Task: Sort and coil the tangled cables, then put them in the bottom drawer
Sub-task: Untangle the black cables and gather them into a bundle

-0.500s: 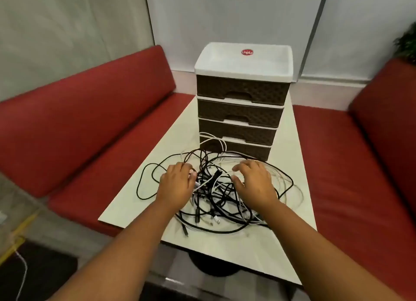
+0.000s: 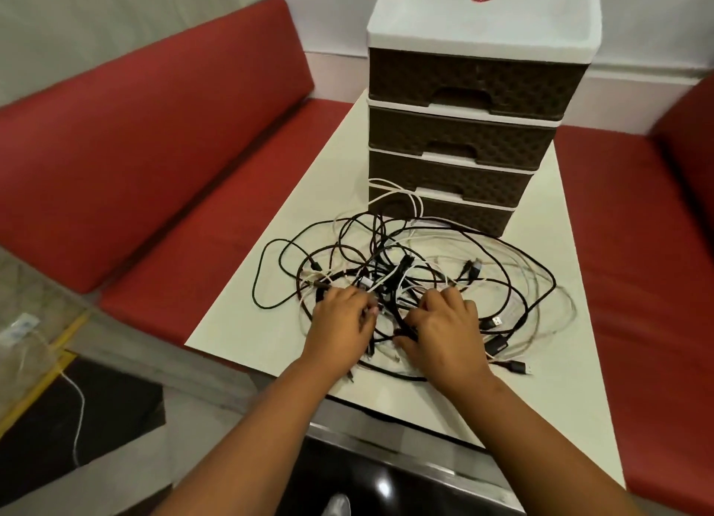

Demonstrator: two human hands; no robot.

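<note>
Two bare hands are digging into a tangle of black and white cables [image 2: 405, 276] on the bench [image 2: 560, 380]. The left hand [image 2: 340, 324] and right hand [image 2: 444, 330] have dropped from hovering onto the pile, fingers curling among strands; whether either grip is pinching anything, I cannot tell. Sorting is just beginning. Beyond the tangle, the bottom drawer [image 2: 463, 214] is sitting closed.

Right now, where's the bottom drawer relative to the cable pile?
Head view: the bottom drawer is the lowest of four in the drawer unit at the table's far end, shut, directly behind the tangled cables; a white cable loops across its front.
</note>
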